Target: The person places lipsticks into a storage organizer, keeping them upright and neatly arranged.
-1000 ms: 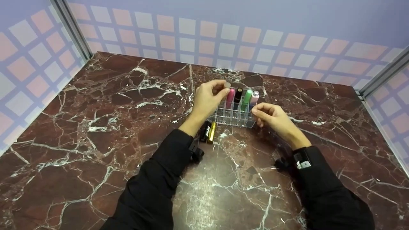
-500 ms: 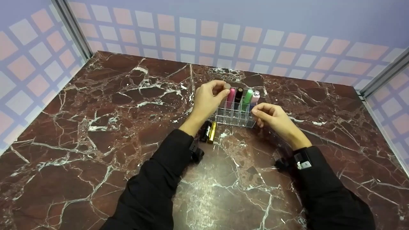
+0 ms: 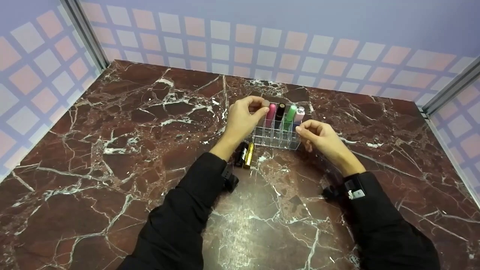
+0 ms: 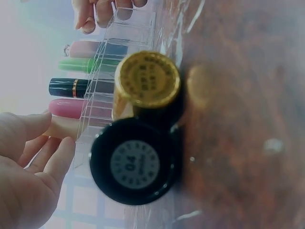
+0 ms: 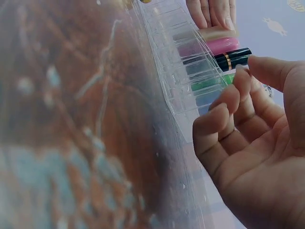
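A clear acrylic lipstick organizer stands on the table with several tubes upright in its back row. My left hand pinches a beige lipstick tube between thumb and fingers at the organizer's left end. Beside that tube stand a pink tube, a black tube with a gold band, a green tube and a pale pink bottle with a clear top. At the right end, my right hand holds the organizer's edge, thumb and index finger brought together, the other fingers curled.
In front of the organizer's left end, a black tube and a gold tube lie side by side, close to the left wrist. The dark red marbled table runs to tiled-pattern walls at the back and sides.
My left hand and the beige tube have sunk very slightly toward the organizer. The right hand stays at the organizer's right end, almost still.
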### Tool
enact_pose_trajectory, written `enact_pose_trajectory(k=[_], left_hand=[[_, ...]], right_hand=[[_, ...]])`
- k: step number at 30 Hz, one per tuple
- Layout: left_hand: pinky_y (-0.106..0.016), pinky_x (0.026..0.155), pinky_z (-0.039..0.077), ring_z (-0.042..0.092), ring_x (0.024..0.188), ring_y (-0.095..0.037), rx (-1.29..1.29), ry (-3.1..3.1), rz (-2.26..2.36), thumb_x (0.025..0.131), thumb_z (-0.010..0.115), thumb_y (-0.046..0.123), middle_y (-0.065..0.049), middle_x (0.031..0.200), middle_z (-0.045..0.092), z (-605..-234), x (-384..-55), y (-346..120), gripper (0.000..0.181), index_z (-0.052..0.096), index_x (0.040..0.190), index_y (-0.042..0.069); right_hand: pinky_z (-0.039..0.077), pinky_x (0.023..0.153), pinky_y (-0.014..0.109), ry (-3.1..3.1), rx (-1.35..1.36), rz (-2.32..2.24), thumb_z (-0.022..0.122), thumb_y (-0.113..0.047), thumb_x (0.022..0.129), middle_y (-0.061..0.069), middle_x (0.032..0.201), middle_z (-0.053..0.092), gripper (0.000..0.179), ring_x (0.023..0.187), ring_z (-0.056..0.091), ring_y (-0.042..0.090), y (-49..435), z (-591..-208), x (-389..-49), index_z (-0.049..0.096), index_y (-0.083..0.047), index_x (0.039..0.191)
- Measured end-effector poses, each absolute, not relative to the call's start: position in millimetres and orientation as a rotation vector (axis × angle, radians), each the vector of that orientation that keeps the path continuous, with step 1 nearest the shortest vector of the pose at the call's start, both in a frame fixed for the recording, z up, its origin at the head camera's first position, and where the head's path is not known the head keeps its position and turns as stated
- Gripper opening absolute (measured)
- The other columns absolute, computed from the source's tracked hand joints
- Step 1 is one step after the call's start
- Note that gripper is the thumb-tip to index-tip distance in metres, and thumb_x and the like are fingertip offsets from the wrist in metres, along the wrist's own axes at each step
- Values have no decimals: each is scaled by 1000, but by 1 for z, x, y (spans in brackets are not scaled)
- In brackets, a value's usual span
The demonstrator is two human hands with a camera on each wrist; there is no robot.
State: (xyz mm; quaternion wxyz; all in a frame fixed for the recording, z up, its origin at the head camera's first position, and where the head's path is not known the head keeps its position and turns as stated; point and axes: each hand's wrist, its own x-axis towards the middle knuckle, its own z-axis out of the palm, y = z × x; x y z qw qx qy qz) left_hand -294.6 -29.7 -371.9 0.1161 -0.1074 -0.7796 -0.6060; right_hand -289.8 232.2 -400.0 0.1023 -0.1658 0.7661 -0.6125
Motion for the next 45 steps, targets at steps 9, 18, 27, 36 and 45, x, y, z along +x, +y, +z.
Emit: enact_pose_trajectory(k=[9,18,27,36,45], left_hand=[[-20,89,56,70,99,-18,-308,-2288,-1770,93,77,7,-11,111,74,-371,-294,-29,25,70,117,-1],[-20,93,54,69,103,-17,-279,-2333,-1723,93,76,2,-10,113,74,-370,-293,-30,29,70,121,0],[-21,94,54,69,104,-19,-250,-2351,-1706,90,78,1,-11,114,74,-370,-293,-31,35,68,124,-2],[-32,98,55,65,108,-26,-218,-2318,-1692,89,80,3,-14,122,66,-367,-290,-33,44,61,129,-1],[-25,88,51,62,96,-23,-266,-2325,-1582,93,79,17,-8,105,66,-358,-281,-32,30,64,114,2]], right_hand=[[45,46,20,2224,-377,-1787,69,-11,100,0,67,54,19,55,53,11,233,-402,-291,50,-6,103],[47,47,21,2204,-389,-1766,66,-17,103,1,69,53,23,57,54,13,234,-402,-290,47,-5,108],[47,47,21,2234,-340,-1706,66,-22,103,2,72,55,26,58,54,12,237,-399,-286,49,-5,110],[46,47,21,2435,-325,-1388,60,-40,105,-1,74,54,43,56,48,8,273,-359,-262,56,1,117],[56,51,34,2558,-190,-586,51,-62,102,4,67,59,60,55,55,16,344,-327,-208,64,-4,95]])
